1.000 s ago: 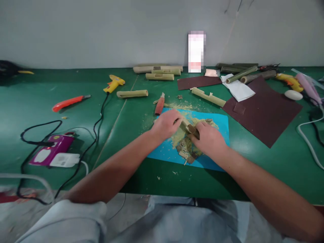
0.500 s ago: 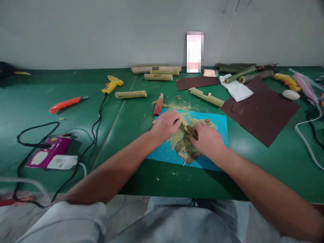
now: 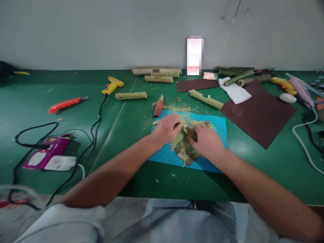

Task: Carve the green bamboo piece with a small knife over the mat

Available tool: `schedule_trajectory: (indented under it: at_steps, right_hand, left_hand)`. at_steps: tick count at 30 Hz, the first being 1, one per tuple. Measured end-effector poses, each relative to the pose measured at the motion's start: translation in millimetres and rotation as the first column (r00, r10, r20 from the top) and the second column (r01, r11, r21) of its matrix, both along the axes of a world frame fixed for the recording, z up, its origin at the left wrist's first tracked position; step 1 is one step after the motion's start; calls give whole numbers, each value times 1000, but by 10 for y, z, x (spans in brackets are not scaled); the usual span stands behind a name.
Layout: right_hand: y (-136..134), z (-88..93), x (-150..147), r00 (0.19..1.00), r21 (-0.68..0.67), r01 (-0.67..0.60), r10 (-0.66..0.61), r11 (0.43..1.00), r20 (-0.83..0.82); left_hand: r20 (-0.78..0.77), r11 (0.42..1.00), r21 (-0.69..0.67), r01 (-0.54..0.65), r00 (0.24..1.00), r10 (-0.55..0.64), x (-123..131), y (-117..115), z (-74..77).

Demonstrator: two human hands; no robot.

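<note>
Over the blue sheet (image 3: 162, 153), my left hand (image 3: 167, 128) is closed around one end of a short bamboo tube (image 3: 184, 127). My right hand (image 3: 207, 140) grips at the other end, thumb below and fingers above. A brown part (image 3: 190, 132) shows between the thumb and fingers; whether it is bamboo or a separate piece I cannot tell. Fine shavings and a heap of bamboo chips (image 3: 184, 153) lie beneath the hands. A red-handled blade tool (image 3: 158, 107) rests just beyond my left hand.
Notched bamboo tubes (image 3: 158, 79) lie toward the wall, another (image 3: 206, 99) beside brown sheets (image 3: 263, 125). On the left are a yellow glue gun (image 3: 112, 85), a red cutter (image 3: 65, 105) and a purple power strip (image 3: 48, 152) with loose cords. A phone (image 3: 194, 55) leans on the wall.
The camera view has tilted slightly, so things sit a little lower in the picture. Both hands stay over the blue sheet, shifting only slightly with the bamboo between them.
</note>
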State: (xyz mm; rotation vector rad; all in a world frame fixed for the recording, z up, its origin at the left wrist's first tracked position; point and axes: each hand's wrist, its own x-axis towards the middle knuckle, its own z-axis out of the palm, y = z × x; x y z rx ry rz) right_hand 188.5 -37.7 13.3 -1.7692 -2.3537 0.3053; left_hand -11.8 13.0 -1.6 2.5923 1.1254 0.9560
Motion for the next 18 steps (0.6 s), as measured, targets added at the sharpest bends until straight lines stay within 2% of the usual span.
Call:
schedule_trajectory:
  at_steps: [8, 14, 18]
  right_hand:
    - [-31, -3, -5, 997, 103, -53, 47, 993, 60]
    - [-21, 33, -22, 986, 118, -99, 81, 988, 146]
    - [-12, 43, -21, 986, 89, -108, 95, 990, 137]
  left_hand:
    - [20, 998, -45, -44, 999, 45, -37, -5, -48]
    - [42, 995, -10, -96, 994, 97, -21, 29, -55]
    - [-5, 1000, -5, -25, 1000, 25, 26, -19, -75]
